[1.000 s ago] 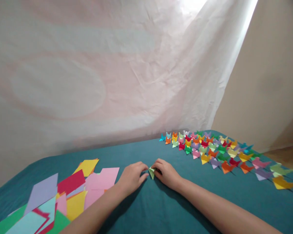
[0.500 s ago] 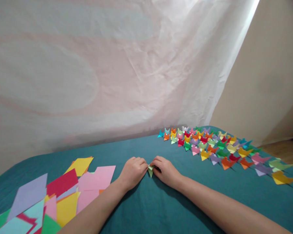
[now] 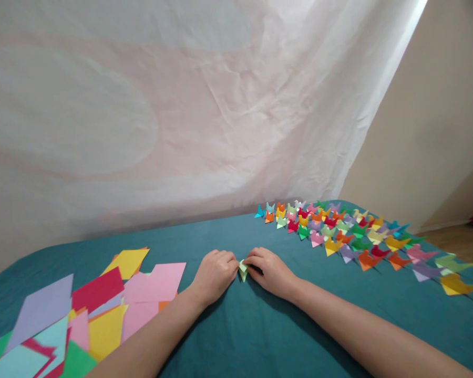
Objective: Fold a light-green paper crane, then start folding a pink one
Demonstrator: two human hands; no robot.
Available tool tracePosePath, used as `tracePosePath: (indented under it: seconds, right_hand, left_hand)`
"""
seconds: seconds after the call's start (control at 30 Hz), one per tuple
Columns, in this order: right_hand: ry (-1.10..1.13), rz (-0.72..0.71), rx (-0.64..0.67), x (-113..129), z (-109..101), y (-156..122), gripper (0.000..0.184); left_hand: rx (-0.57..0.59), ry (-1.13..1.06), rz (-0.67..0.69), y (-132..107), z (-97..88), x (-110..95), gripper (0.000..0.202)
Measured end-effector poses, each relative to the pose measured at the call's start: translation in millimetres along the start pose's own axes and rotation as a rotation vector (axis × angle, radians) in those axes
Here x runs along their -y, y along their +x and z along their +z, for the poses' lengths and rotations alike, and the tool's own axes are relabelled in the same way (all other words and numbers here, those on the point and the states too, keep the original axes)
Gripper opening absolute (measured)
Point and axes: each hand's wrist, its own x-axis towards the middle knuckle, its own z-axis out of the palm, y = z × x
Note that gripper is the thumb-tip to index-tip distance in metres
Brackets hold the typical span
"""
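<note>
The left hand (image 3: 215, 274) and the right hand (image 3: 270, 270) still pinch the green paper (image 3: 243, 270) between them. The fingers have closed tighter, so the fold seems pressed.

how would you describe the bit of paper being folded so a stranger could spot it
On the teal cloth, look where the left hand and right hand meet. Pinched between their fingers is the pale green folded paper. Unlike the flat sheets to its left and the rows of folded figures to its right, it alone is held.
</note>
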Motion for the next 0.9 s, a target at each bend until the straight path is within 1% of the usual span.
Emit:
tracePosePath:
  seconds: [0.13, 0.3, 0.5, 0.67, 0.9]
  right_hand:
    - [-0.027, -0.024, 0.009, -0.1, -2.2, -0.8, 0.018]
    - [-0.086, -0.061, 0.031, -0.5, -7.2, -0.6, 0.021]
    - [-0.14, -0.09, 0.046, 1.1, -9.2, 0.6, 0.022]
    - [-0.179, -0.126, 0.054, 4.7, -10.9, 0.4, 0.021]
    - [-0.185, -0.113, 0.075, 6.7, -11.8, -1.0, 0.025]
  left_hand:
    - [-0.023, -0.016, -0.007, 0.4, 0.5, 0.1, 0.014]
    - [-0.019, -0.031, -0.013, -0.6, 0.6, -0.8, 0.014]
    - [-0.042, -0.055, -0.018, -1.9, -0.4, -2.3, 0.014]
    - [-0.024, -0.049, -0.017, -2.2, -2.5, -1.8, 0.018]
    - [0.022, -0.016, -0.013, 0.9, -8.0, -4.9, 0.019]
